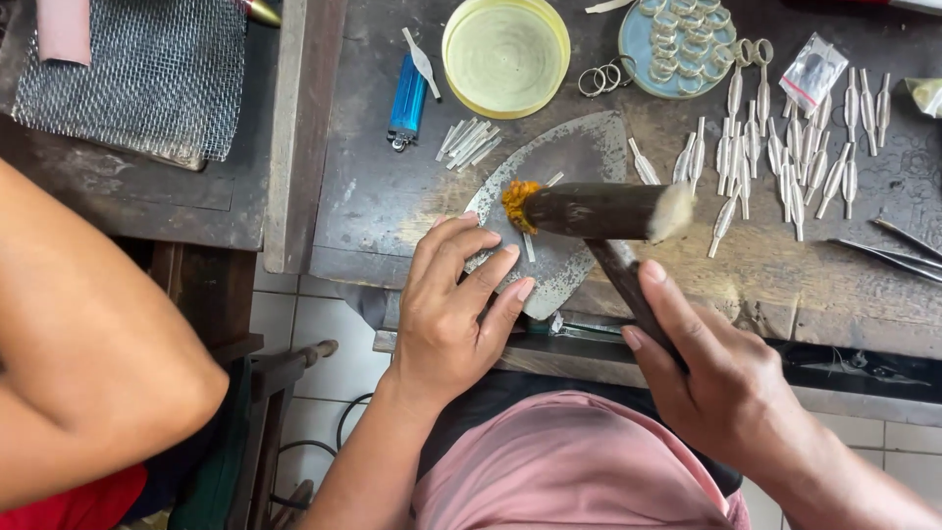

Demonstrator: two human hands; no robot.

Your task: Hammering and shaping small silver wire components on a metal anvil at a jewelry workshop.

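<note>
A thin silver strip (529,245) lies on a flat iron plate (579,157) at the counter (392,196) edge. The left hand (456,314) pins it with fingers spread flat, gripping nothing. The right hand (721,378) is closed around a mallet (603,211) whose head rests over the plate. Small strips (469,142) wait beside a blue lighter (406,101); many shaped pieces (785,147) and rings (677,39) lie farther right, suggesting much is done

A dark, scarred wooden worktop (412,211) fills the view under even daylight. Below its edge, a pale tiled floor (304,344) shows, with a dark wooden stool (285,378) standing on it.
</note>
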